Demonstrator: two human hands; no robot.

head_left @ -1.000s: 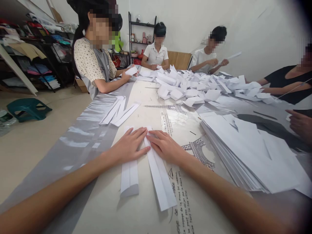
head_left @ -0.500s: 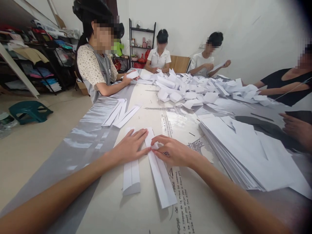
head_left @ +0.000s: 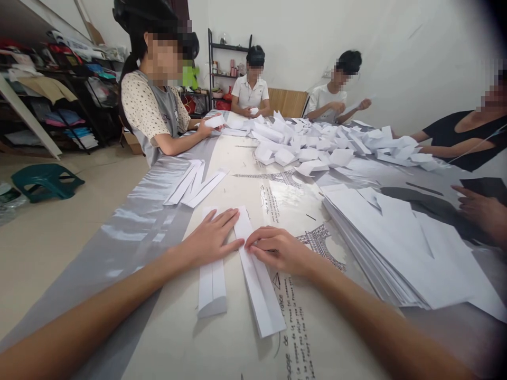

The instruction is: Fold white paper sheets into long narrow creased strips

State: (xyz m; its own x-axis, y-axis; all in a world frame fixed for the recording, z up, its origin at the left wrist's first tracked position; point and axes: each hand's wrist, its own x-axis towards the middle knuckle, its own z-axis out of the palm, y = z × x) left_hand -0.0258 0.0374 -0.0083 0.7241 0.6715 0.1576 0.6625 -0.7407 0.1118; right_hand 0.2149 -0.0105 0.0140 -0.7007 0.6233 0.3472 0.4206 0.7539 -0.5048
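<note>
Two folded white paper strips lie on the table under my hands. My left hand point(head_left: 216, 235) is open, its fingers spread flat across the upper part of the left strip point(head_left: 213, 287) and onto the right strip point(head_left: 261, 295). My right hand point(head_left: 277, 247) is closed, its thumb and fingertips pinched at the right strip's edge, just below my left hand's fingertips. A lengthwise fold shows along each strip. The left strip's near end bulges up slightly. Exactly how much paper sits between my right fingertips is hidden.
Several folded strips point(head_left: 196, 184) lie ahead on the left. A stack of white paper sheets point(head_left: 400, 253) stands at right, beyond my right forearm. A large heap of folded paper point(head_left: 304, 142) covers the table's far side. Several people sit around it. A green stool point(head_left: 47, 180) stands on the floor.
My right fingertips have slid slightly down along the right strip, and the fold beneath them looks flatter. My left hand has stayed in place on the strips.
</note>
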